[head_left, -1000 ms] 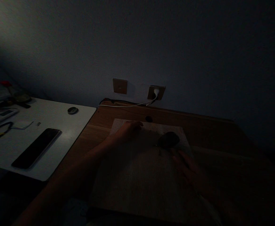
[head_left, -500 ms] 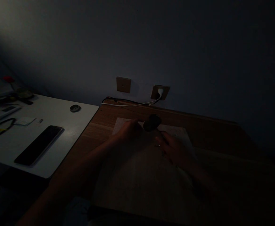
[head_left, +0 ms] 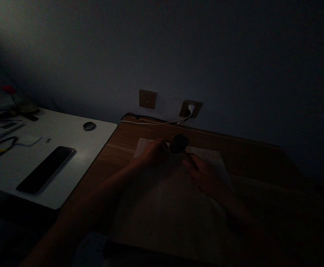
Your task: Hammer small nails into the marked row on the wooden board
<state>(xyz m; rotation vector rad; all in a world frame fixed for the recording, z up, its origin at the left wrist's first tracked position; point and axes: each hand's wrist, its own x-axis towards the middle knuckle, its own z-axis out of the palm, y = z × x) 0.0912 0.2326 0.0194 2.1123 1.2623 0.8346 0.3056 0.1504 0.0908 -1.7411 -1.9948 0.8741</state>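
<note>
The scene is very dark. My right hand point(head_left: 202, 172) is closed around the handle of a mallet point(head_left: 179, 144), whose thick, dark, rounded head points away from me. My left hand point(head_left: 155, 151) is just left of that head, its fingers curled together over the far part of a flat pale board point(head_left: 164, 207). Whatever those fingers may pinch is too dark to make out. Both forearms reach in across the board, which lies on the brown wooden table point(head_left: 114, 155).
A white table point(head_left: 64, 128) adjoins on the left, bearing a phone point(head_left: 46, 170), a small round tin point(head_left: 89, 126) and clutter with a red-capped bottle point(head_left: 25, 105). Behind, a white cable point(head_left: 156, 123) runs along the wall to a socket point(head_left: 191, 108). Another wall plate point(head_left: 147, 99) is nearby.
The view has shifted very slightly. The mallet head and both hands stay almost in place; small thin bits beside my right hand no longer show clearly in the dark.
</note>
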